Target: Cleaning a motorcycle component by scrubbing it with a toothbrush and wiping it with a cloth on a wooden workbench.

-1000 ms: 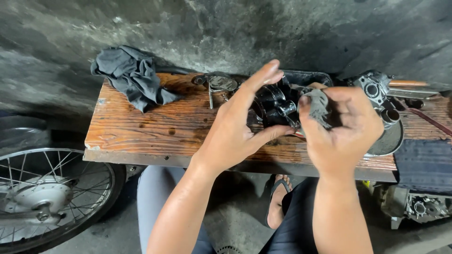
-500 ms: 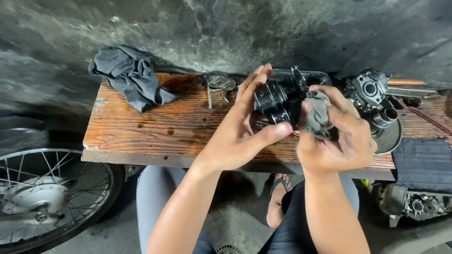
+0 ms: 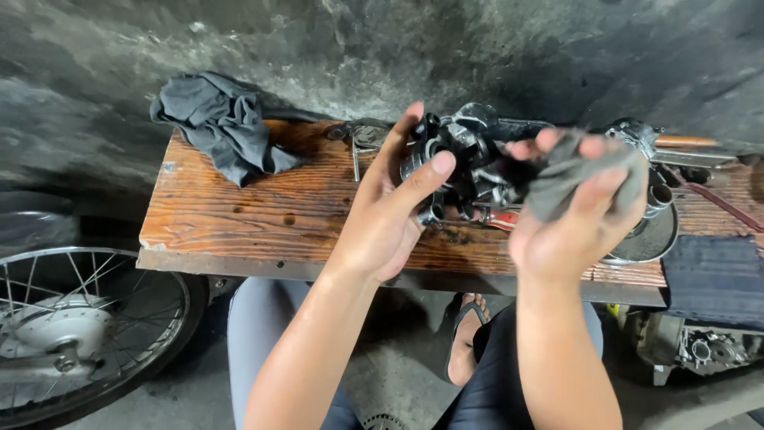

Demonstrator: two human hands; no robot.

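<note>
1. Step in hand: wiping. The left hand (image 3: 382,227), fingers curled, grips a black-and-silver metal engine part (image 3: 461,163) above the bench.
2. The right hand (image 3: 577,219), fingers closed, bunches a grey rag (image 3: 577,171) just beside the part; contact cannot be told.
3. Next move, judged: pressing the rag onto grimy recesses.
4. Surface: worn brown wooden bench (image 3: 255,219) bearing a crumpled dark cloth (image 3: 219,119).
5. Room: stained concrete wall (image 3: 398,40); spoked wheel (image 3: 79,334) lower left.

Left hand (image 3: 390,215) grips black metal engine part (image 3: 461,163) above wooden bench (image 3: 263,215). Right hand (image 3: 577,223) holds grey rag (image 3: 569,171) against it. Dark cloth (image 3: 219,123) bunched at bench's far-left corner, spoked wheel (image 3: 79,326) below left.
</note>
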